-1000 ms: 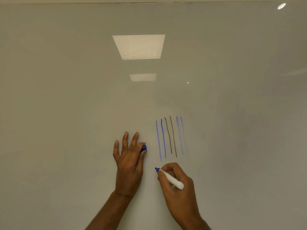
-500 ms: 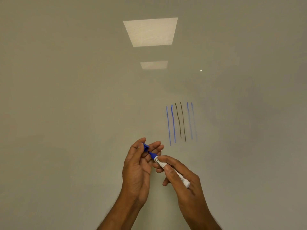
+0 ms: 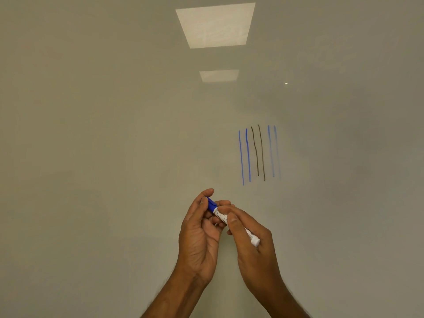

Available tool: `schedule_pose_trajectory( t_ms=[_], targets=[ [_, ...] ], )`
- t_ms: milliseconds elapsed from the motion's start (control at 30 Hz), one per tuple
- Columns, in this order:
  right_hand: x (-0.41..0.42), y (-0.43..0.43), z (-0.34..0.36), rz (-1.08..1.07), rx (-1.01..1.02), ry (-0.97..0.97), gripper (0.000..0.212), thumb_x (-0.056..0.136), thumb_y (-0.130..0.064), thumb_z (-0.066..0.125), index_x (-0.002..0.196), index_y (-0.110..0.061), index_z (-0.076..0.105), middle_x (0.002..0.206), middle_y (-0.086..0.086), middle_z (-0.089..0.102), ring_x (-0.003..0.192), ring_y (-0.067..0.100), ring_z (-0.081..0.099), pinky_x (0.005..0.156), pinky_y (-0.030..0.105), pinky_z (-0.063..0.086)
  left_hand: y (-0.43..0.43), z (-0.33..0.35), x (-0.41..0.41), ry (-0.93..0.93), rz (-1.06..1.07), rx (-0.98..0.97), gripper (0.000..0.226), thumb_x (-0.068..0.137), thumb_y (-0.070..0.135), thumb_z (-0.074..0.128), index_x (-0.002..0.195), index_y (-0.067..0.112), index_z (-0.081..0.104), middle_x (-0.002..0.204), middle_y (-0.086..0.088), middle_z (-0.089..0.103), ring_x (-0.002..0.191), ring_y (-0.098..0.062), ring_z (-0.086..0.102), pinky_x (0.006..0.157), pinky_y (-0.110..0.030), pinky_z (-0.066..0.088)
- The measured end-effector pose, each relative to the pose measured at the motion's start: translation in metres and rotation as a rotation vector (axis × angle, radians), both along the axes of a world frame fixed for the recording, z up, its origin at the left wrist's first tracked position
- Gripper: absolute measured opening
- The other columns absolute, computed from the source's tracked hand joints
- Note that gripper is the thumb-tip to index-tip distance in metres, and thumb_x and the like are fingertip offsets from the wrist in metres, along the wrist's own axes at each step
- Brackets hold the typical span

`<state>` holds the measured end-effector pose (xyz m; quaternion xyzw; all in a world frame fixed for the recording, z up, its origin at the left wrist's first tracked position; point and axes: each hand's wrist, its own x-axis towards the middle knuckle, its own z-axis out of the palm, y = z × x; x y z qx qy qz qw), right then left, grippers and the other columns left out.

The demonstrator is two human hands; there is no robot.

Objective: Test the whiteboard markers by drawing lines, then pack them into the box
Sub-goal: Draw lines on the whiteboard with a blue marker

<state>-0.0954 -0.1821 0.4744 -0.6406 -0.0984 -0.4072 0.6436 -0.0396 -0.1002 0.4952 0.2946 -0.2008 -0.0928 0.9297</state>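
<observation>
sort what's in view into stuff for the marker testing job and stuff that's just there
Job: marker, held by right hand; blue cap, pinched by left hand; test lines; whiteboard.
Just there: light reflections; small glint. No box in view.

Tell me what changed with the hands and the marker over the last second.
The left hand lifted off the whiteboard, came to the right hand and pushed the blue cap onto the marker that the right hand grips. The six drawn lines are unchanged.
</observation>
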Motion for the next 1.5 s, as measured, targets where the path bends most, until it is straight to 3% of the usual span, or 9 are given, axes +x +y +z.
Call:
schedule_pose_trajectory(
  t_ms=[233, 533, 700, 833, 900, 967, 1100, 1333, 1500],
  targets=[
    [0.004, 0.012, -0.011, -0.034, -0.023, 0.027, 0.029, 0.087, -0.034, 0.054, 0.109, -0.023, 0.068, 0.102, -0.021, 0.071, 0.098, 0.001, 0.067, 0.078, 0.011, 0.051, 0.014, -0.013, 0.01, -0.015, -0.017, 0.057, 0.026, 0.105, 0.018, 0.046, 0.12, 0.009, 0.066, 0.098, -0.02, 0.071, 0.089, -0.026, 0.071, 0.089, -0.041, 0.057],
    [-0.003, 0.021, -0.033, -0.173, -0.171, 0.124, 0.011, 0.086, -0.031, 0.069, 0.096, -0.035, 0.07, 0.08, -0.007, 0.07, 0.073, 0.022, 0.065, 0.062, 0.034, 0.056, 0.042, -0.043, 0.025, -0.197, 0.152, 0.331, 0.036, 0.109, 0.025, 0.036, 0.132, 0.009, 0.059, 0.112, -0.022, 0.074, 0.11, -0.036, 0.071, 0.1, -0.048, 0.053],
    [0.003, 0.027, -0.061, -0.364, -0.392, 0.199, 0.016, 0.09, -0.033, 0.068, 0.099, -0.045, 0.063, 0.082, -0.019, 0.066, 0.079, 0.009, 0.064, 0.064, 0.023, 0.056, 0.052, -0.066, 0.024, -0.317, 0.31, 0.554, 0.039, 0.104, 0.038, 0.038, 0.128, 0.021, 0.063, 0.111, -0.003, 0.077, 0.108, -0.019, 0.072, 0.095, -0.028, 0.055],
    [0.001, 0.026, -0.082, -0.486, -0.483, 0.257, 0.025, 0.09, -0.041, 0.063, 0.111, -0.028, 0.067, 0.094, -0.017, 0.065, 0.084, 0.007, 0.063, 0.071, 0.018, 0.055, 0.061, -0.084, 0.015, -0.358, 0.44, 0.713, 0.033, 0.102, 0.041, 0.041, 0.128, 0.036, 0.061, 0.125, 0.018, 0.068, 0.116, 0.002, 0.063, 0.082, -0.006, 0.049],
    [-0.004, 0.023, -0.092, -0.495, -0.509, 0.266, 0.038, 0.088, -0.047, 0.057, 0.114, -0.022, 0.068, 0.099, -0.011, 0.067, 0.086, 0.009, 0.063, 0.075, 0.017, 0.053, 0.066, -0.093, 0.008, -0.418, 0.527, 0.854, 0.034, 0.101, 0.05, 0.04, 0.132, 0.046, 0.051, 0.137, 0.027, 0.055, 0.123, 0.015, 0.052, 0.094, -0.005, 0.042],
    [-0.011, 0.019, -0.102, -0.483, -0.508, 0.277, 0.042, 0.087, -0.049, 0.055, 0.114, -0.02, 0.068, 0.102, -0.007, 0.068, 0.088, 0.012, 0.062, 0.079, 0.023, 0.055, 0.069, -0.104, 0.001, -0.535, 0.645, 1.007, 0.047, 0.099, 0.063, 0.034, 0.142, 0.047, 0.043, 0.154, 0.022, 0.04, 0.141, 0.011, 0.033, 0.112, -0.011, 0.024],
    [-0.031, 0.01, -0.132, -0.475, -0.571, 0.25, 0.039, 0.091, -0.046, 0.055, 0.114, -0.018, 0.069, 0.108, -0.004, 0.07, 0.095, 0.016, 0.065, 0.085, 0.031, 0.054, 0.069, -0.133, -0.021, -0.722, 0.875, 1.22, 0.062, 0.104, 0.057, 0.03, 0.157, 0.027, 0.035, 0.169, 0.007, 0.018, 0.156, -0.002, 0.001, 0.122, -0.016, -0.003],
    [-0.075, 0.002, -0.194, -0.401, -0.632, 0.283, 0.032, 0.087, -0.033, 0.062, 0.113, -0.015, 0.071, 0.122, 0.002, 0.067, 0.113, 0.023, 0.061, 0.092, 0.029, 0.044, 0.08, -0.201, -0.082, -0.789, 1.007, 1.596, 0.065, 0.107, 0.055, 0.027, 0.163, 0.022, 0.02, 0.172, -0.001, 0.002, 0.159, -0.019, -0.005, 0.127, -0.041, -0.002],
    [-0.093, 0.012, -0.232, -0.352, -0.712, 0.287, 0.03, 0.091, -0.032, 0.061, 0.113, -0.015, 0.07, 0.129, 0.004, 0.064, 0.125, 0.026, 0.055, 0.101, 0.041, 0.046, 0.101, -0.248, -0.121, -0.78, 0.959, 1.819, 0.066, 0.108, 0.051, 0.03, 0.164, 0.023, 0.007, 0.172, -0.001, -0.007, 0.158, -0.021, -0.008, 0.126, -0.044, -0.003]
  ],
)
